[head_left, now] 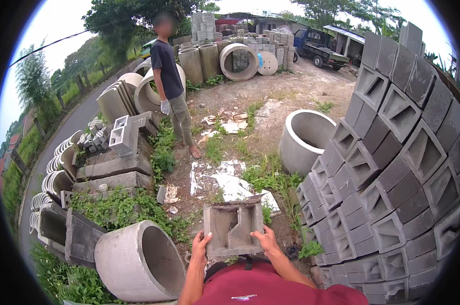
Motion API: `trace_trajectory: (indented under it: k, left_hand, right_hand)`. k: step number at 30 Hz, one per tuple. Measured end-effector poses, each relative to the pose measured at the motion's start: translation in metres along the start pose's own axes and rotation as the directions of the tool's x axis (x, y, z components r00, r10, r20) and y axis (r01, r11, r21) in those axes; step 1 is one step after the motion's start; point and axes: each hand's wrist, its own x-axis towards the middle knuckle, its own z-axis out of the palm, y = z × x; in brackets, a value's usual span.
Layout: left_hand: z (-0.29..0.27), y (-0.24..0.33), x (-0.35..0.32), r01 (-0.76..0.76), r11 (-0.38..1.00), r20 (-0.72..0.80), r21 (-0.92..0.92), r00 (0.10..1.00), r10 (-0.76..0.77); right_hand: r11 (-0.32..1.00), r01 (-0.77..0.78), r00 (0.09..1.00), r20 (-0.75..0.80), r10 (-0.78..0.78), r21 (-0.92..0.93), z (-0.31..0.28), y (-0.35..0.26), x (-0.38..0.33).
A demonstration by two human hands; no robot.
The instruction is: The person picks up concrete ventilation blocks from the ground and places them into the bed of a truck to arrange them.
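While both hands grip it by its opposite sides, a grey concrete block point(232, 233) is held up in front of the maroon shirt point(250, 284), over the ground at the near middle. The left hand point(201, 245) clasps its left edge and the right hand point(266, 241) its right edge, each with the thumb toward the viewer; most of the other fingers are hidden behind or under the block, so how far they wrap cannot be told. A slanting divider splits its hollow face, and whether the hollows go right through is hard to make out. The shirt hides the wearer's legs and feet.

On the right, a tall stack of similar blocks point(353, 203) curves into the dark rim, which cuts off its far side; many openings are in shadow. Left of that stack stands a concrete ring point(293, 147), its bottom inside out of sight. Another ring point(119, 262) lies at the near left, its lower part close to the picture's edge. At the far left a person point(170, 76) in a dark shirt stands with one white-gloved hand visible. A blue truck point(311, 40) is far right, partly hidden by piled blocks point(282, 40).
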Motion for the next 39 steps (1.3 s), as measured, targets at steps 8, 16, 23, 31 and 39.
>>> trace_trajectory:
  k: [8, 16, 23, 31, 39]
  left_hand:
    - [0.071, 0.052, 0.233, 0.166, 0.951, 0.059, -0.262, 0.986, -0.155]
    - [0.147, 0.108, 0.515, 0.217, 0.976, 0.118, -0.012, 0.970, -0.214]
    - [0.254, 0.201, 0.701, 0.267, 0.957, 0.328, 0.111, 0.899, -0.289]
    - [0.372, 0.218, 0.901, 0.283, 0.950, 0.426, 0.132, 0.849, -0.312]
    - [0.517, 0.247, 1.089, 0.326, 0.926, 0.490, 0.190, 0.786, -0.378]
  right_hand:
    - [0.999, 0.038, 0.993, -0.114, -0.041, -0.023, 0.022, -0.077, 0.211]
    - [0.996, 0.089, 0.958, -0.275, -0.078, 0.026, 0.041, -0.143, 0.458]
    - [0.982, 0.158, 0.878, -0.470, -0.094, 0.099, 0.057, -0.223, 0.613]
    - [0.974, 0.181, 0.835, -0.544, -0.081, 0.134, 0.021, -0.306, 0.800]
    - [0.975, 0.213, 0.771, -0.623, -0.130, 0.060, -0.035, -0.406, 0.992]
